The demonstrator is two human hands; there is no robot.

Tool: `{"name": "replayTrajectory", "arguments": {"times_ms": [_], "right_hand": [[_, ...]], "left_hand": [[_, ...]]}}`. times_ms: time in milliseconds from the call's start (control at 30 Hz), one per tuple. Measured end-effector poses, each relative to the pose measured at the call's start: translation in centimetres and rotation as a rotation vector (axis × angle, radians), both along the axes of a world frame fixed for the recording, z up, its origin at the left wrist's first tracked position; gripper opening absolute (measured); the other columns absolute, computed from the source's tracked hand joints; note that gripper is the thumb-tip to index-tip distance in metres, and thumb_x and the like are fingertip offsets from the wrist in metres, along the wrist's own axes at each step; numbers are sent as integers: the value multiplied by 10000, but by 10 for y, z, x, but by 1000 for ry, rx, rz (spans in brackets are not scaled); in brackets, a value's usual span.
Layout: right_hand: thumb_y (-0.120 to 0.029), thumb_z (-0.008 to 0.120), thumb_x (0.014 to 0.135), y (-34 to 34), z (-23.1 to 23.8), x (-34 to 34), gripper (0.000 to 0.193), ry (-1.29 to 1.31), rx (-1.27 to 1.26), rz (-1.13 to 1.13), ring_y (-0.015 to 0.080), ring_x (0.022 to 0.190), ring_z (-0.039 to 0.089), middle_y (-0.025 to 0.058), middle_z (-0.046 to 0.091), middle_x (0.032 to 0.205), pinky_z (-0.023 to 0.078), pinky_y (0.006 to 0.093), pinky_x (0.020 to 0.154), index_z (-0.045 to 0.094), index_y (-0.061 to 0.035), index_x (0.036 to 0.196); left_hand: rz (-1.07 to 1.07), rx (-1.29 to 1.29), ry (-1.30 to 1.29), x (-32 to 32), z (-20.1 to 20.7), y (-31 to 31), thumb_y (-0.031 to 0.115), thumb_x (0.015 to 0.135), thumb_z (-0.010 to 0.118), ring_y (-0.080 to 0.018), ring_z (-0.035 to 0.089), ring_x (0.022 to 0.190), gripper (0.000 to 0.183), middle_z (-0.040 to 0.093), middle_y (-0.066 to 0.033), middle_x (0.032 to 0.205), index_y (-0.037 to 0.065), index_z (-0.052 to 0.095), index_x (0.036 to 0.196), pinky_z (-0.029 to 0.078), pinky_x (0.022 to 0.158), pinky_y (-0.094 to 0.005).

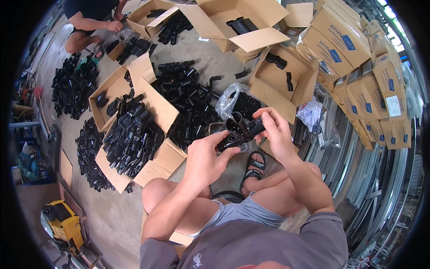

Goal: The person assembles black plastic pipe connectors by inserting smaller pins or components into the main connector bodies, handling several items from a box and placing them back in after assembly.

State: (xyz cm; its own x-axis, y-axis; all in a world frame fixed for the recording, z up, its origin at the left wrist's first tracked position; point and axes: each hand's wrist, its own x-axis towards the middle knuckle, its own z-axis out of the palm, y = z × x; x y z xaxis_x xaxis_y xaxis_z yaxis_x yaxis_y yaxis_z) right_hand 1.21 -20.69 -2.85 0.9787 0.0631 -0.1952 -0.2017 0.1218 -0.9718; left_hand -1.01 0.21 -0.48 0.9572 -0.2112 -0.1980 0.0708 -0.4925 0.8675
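Note:
Above my lap, my left hand point(207, 154) and my right hand point(274, 129) hold glossy black tubular fittings point(242, 128) between them. My left fingers and thumb close on the lower left side, beside a round open end. On the right, my right thumb and fingers pinch a short black cylindrical part. Whether these pieces are joined or separate I cannot tell. Just behind them lie a clear plastic bag point(228, 102) and more black parts point(247, 104), partly covered by what I hold.
An open carton point(156, 170) heaped with black fittings point(134, 139) stands left. Loose piles point(192, 96) lie on the concrete floor point(116, 213). Open cartons point(291, 49) stand ahead, stacked sealed cartons point(345, 45) and long metal profiles point(354, 179) right. Another person point(92, 20) crouches far left.

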Motion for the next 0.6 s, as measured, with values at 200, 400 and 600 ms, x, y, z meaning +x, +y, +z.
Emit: {"name": "replayTrajectory", "arguments": {"times_ms": [200,400,600], "right_hand": [[-320,536,1027,2,13,-2,299,44,-103,12,21,528,496,-44,552,679,388,197,482,612,-49,928],[-273,573,1004,7,16,-9,293,-142,-196,1,9,604,507,-17,612,705,402,204,527,637,-2,914],[-322,564,1020,8,29,-9,327,-49,-159,38,13,629,521,-11,618,753,415,181,555,628,-2,1032]], "left_hand": [[-157,-597,129,-7,-37,-9,202,747,875,-128,649,901,568,697,-78,1022,-17,611,1199,527,811,-295],[-83,-797,595,-1,-8,-26,186,770,860,-179,669,1003,700,660,-112,1132,3,482,1330,544,883,-335],[141,-1012,582,-4,-13,-27,281,928,699,-168,666,852,455,669,-91,1056,73,519,1289,514,681,-278]]}}
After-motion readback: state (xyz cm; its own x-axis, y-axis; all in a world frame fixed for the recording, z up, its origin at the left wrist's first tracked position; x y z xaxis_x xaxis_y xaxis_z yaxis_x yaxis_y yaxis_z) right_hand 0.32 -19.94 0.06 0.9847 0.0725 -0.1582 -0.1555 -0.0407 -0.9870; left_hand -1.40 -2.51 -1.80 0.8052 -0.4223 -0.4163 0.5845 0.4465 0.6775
